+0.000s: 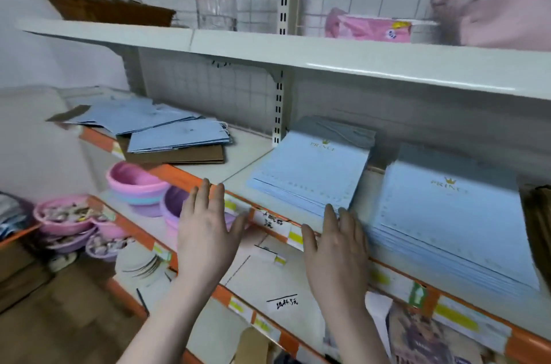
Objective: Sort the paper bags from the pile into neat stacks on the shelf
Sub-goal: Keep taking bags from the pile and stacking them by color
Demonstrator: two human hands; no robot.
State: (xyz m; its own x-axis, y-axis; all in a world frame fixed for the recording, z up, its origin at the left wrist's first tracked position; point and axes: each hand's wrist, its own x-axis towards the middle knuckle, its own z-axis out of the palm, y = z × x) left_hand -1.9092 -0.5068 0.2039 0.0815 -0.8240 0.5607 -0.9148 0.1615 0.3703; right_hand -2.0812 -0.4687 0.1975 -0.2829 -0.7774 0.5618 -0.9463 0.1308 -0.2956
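Middle shelf runs from 9 toward 4 o'clock. Big blue bag stack at 3 o'clock; smaller blue stack just beside it, at centre. Messy pile of blue and brown bags at 10 o'clock, well apart from both. Pink basins on lower shelf at 8 o'clock. Right hand flat, fingers straight, fingertips touching front corner of smaller stack, grasping nothing. Left hand spread, released, against orange shelf edge; contact unclear.
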